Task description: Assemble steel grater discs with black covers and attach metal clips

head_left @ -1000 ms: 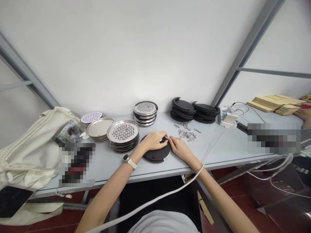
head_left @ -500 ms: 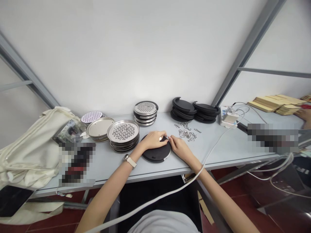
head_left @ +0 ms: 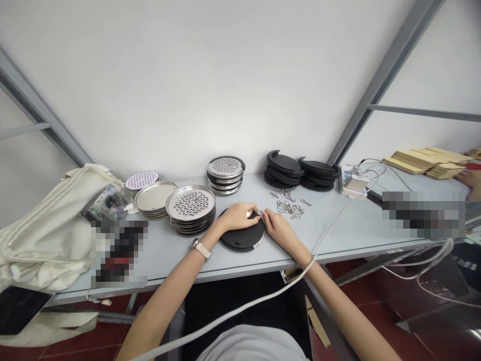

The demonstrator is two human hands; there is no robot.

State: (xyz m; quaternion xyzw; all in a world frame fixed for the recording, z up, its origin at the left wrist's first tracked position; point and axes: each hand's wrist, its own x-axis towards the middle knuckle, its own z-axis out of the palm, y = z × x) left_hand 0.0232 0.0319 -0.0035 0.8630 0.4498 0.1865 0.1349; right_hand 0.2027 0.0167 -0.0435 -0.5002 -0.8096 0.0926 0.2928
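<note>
A round black plastic holder (head_left: 242,239) lies flat near the front of the table. My left hand (head_left: 238,216) rests over its far part, with fingers closed about the rim and thumb pointing right. At the holder's right edge my right hand (head_left: 277,225) is closed in a pinch. A small shiny metal piece (head_left: 259,213) shows between the two hands; it looks like one of the loose metal clips (head_left: 291,208) scattered behind my right hand. Left of my hands stands a stack of round metal grater plates (head_left: 191,204). My fingers partly hide the metal piece.
Behind are grater plates in black holders (head_left: 225,168) and two stacks of black holders (head_left: 283,163). Smooth metal discs (head_left: 156,196) stand at left beside a cream bag (head_left: 56,220). A power strip (head_left: 353,183) and white cable (head_left: 330,228) are at right. Another person's hand (head_left: 471,178) shows far right.
My right fingers have shifted very slightly at the holder's edge. My left hand and the holder stay in place.
</note>
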